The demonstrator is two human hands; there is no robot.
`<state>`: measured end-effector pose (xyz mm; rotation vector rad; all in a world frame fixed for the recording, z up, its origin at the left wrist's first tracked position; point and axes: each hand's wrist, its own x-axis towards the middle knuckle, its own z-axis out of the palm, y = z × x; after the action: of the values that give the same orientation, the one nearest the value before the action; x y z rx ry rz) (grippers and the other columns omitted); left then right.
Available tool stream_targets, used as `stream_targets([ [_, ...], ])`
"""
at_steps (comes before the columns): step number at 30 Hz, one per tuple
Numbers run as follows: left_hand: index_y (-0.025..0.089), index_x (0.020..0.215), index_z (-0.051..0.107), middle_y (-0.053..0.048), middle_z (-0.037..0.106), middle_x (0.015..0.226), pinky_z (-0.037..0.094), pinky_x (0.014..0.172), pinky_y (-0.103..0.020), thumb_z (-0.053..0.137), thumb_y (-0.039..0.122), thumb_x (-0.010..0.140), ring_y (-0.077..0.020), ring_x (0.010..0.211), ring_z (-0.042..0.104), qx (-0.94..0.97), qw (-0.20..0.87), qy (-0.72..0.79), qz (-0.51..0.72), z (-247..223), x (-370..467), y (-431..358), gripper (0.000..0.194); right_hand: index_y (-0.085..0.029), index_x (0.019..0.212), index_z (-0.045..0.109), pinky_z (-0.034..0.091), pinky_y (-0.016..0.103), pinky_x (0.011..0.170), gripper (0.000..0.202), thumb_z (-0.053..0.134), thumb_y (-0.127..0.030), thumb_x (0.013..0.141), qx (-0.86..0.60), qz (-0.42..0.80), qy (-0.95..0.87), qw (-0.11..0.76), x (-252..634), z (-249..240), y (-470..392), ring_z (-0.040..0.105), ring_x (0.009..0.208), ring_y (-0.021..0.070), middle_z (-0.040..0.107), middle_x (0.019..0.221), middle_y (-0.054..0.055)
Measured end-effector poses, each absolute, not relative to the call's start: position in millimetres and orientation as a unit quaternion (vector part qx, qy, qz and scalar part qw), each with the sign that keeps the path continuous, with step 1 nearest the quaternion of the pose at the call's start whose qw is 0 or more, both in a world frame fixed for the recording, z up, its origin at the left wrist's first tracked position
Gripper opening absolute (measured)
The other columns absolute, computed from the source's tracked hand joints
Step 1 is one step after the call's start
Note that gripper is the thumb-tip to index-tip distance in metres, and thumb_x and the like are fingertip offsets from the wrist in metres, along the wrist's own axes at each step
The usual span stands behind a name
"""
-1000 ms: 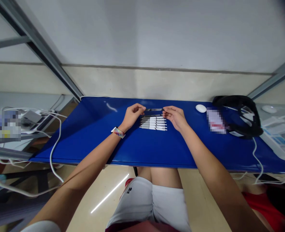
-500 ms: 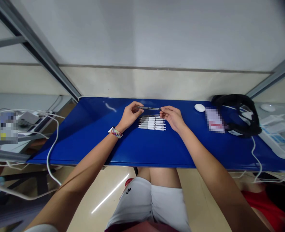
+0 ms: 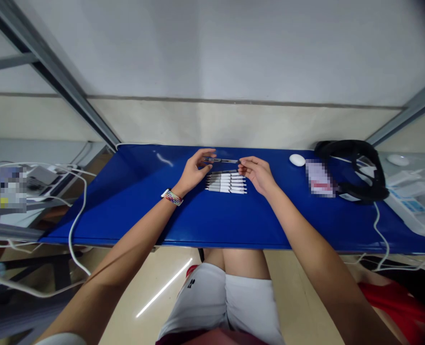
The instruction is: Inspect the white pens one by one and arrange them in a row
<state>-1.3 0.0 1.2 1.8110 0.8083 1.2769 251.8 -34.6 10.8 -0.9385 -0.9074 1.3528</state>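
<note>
A dark pen (image 3: 223, 161) lies crosswise between my two hands, above the far side of a row of pens. My right hand (image 3: 254, 171) pinches its right end. At its left end, my left hand (image 3: 195, 168) has its thumb and fingers apart around the pen's tip. Below them several white and grey pens (image 3: 227, 184) lie side by side on the blue table (image 3: 219, 220), their dark tips to the left. A dark pen at the top of the row is partly behind my right fingertips.
Right of my hands are a white oval object (image 3: 297, 160), a blurred pink packet (image 3: 320, 178) and a black headset-like band (image 3: 363, 194). White cables and a power strip (image 3: 410, 203) are at the far right. A cable (image 3: 76, 225) hangs over the left edge.
The thumb and fingers of my left hand have spread apart from the pen's left end. My right hand keeps its pinch, nearly unmoved.
</note>
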Motion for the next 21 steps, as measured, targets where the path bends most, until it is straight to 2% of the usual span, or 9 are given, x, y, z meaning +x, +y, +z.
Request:
stream_targets([
  [1,0.022,0.134,0.070,-0.010,0.077,0.123,0.056,0.094,-0.037,0.074,0.026,0.094,-0.0229,0.110,0.073,0.712,0.383,0.316,0.497,1.5,-1.4,-0.1,0.040,-0.018,0.087,0.079,0.059,0.035,0.076,0.028,0.095,-0.033,0.069,-0.403,0.581,-0.389,0.590,251.9,10.6,-34.5,0.069,0.074,0.0173,0.074,0.078,0.005],
  [3,0.020,0.127,0.074,-0.010,0.080,0.108,0.057,0.092,-0.038,0.063,0.031,0.102,-0.0217,0.100,0.075,0.708,0.404,0.317,0.485,2.2,-1.4,-0.6,0.030,-0.018,0.087,0.079,0.059,0.034,0.076,0.028,0.095,-0.032,0.069,-0.402,0.581,-0.389,0.591,252.0,10.2,-34.4,0.069,0.074,0.0173,0.074,0.077,0.006],
  [5,0.019,0.127,0.074,-0.009,0.080,0.102,0.057,0.091,-0.039,0.061,0.033,0.103,-0.0210,0.094,0.075,0.705,0.411,0.317,0.483,3.3,-1.1,-1.4,0.031,-0.017,0.086,0.079,0.059,0.034,0.075,0.027,0.095,-0.031,0.069,-0.403,0.580,-0.388,0.592,252.0,9.9,-34.3,0.069,0.073,0.0173,0.074,0.076,0.006],
  [8,0.023,0.139,0.069,-0.012,0.076,0.130,0.055,0.099,-0.039,0.075,0.028,0.093,-0.0251,0.118,0.072,0.719,0.380,0.317,0.489,5.7,-0.6,-3.0,0.047,-0.016,0.086,0.079,0.059,0.034,0.075,0.027,0.094,-0.031,0.069,-0.402,0.581,-0.387,0.593,252.1,9.6,-34.3,0.069,0.073,0.0172,0.074,0.077,0.006],
  [9,0.023,0.141,0.068,-0.012,0.075,0.133,0.055,0.100,-0.039,0.075,0.028,0.093,-0.0256,0.121,0.071,0.718,0.379,0.321,0.487,6.4,-0.4,-3.5,0.049,-0.017,0.087,0.079,0.059,0.034,0.075,0.027,0.094,-0.031,0.070,-0.402,0.580,-0.387,0.593,252.1,9.6,-34.2,0.069,0.073,0.0172,0.074,0.077,0.006],
  [12,0.018,0.123,0.078,-0.011,0.082,0.107,0.057,0.093,-0.038,0.068,0.039,0.099,-0.0225,0.100,0.075,0.698,0.400,0.354,0.476,7.2,-0.2,-4.2,0.033,-0.017,0.087,0.079,0.059,0.034,0.075,0.026,0.093,-0.031,0.071,-0.407,0.577,-0.391,0.591,251.9,9.6,-33.9,0.069,0.073,0.0170,0.074,0.077,0.006],
  [14,0.016,0.109,0.081,-0.009,0.082,0.095,0.057,0.088,-0.037,0.071,0.043,0.097,-0.0210,0.089,0.075,0.691,0.399,0.374,0.473,6.6,-0.3,-3.8,0.031,-0.017,0.086,0.079,0.059,0.034,0.074,0.024,0.092,-0.030,0.071,-0.411,0.573,-0.392,0.591,251.7,9.7,-33.8,0.069,0.071,0.0167,0.074,0.076,0.006],
  [17,0.017,0.105,0.083,-0.010,0.083,0.103,0.058,0.089,-0.036,0.080,0.041,0.090,-0.0221,0.094,0.075,0.689,0.384,0.381,0.482,5.5,-0.7,-3.0,0.028,-0.015,0.086,0.079,0.059,0.034,0.074,0.021,0.090,-0.026,0.072,-0.417,0.573,-0.386,0.591,251.8,10.7,-34.1,0.069,0.070,0.0175,0.075,0.076,0.008],
  [21,0.018,0.105,0.084,-0.011,0.083,0.105,0.059,0.091,-0.038,0.083,0.041,0.088,-0.0230,0.097,0.076,0.678,0.395,0.377,0.492,5.9,-0.5,-3.2,0.029,-0.015,0.089,0.078,0.061,0.034,0.076,0.017,0.086,-0.022,0.076,-0.402,0.601,-0.359,0.590,254.5,14.2,-35.0,0.071,0.074,0.0186,0.076,0.079,0.008],
])
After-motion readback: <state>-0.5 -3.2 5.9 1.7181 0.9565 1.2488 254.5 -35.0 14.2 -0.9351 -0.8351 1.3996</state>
